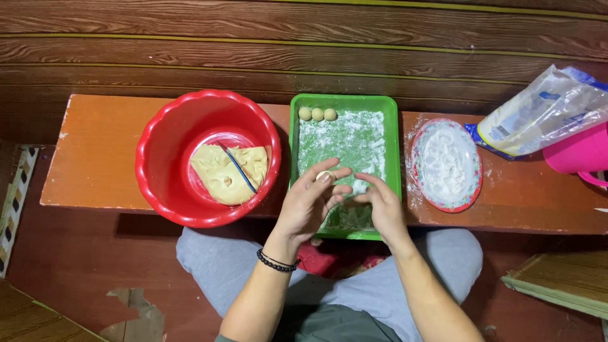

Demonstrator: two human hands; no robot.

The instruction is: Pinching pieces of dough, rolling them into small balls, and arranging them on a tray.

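- Both forearms rise from the bottom centre of the frame over grey-trousered knees and meet above the near end of the green tray (392,152).
- Left hand (308,204): wrist at lower centre wearing a black bead bracelet (277,262); palm turned toward the right hand, fingers (332,174) extended and loosely curved. A small pale dough piece (324,175) sits at the fingertips, held lightly.
- Right hand (382,208): back of hand up, fingers angled toward the left hand, partly curled, tips just beside the left palm. Whether they touch the dough piece cannot be told.
- The green tray lies at frame centre on the orange tabletop (95,152), dusted with white flour; three dough balls (317,114) line its far left corner.
- Left of the tray: a red bowl (164,133) containing a yellow dough slab (229,172) with a dark utensil across it.
- Right of the tray: a patterned plate (473,166) of flour.
- Upper right: a plastic flour bag (538,114) lying against a pink container (579,152).
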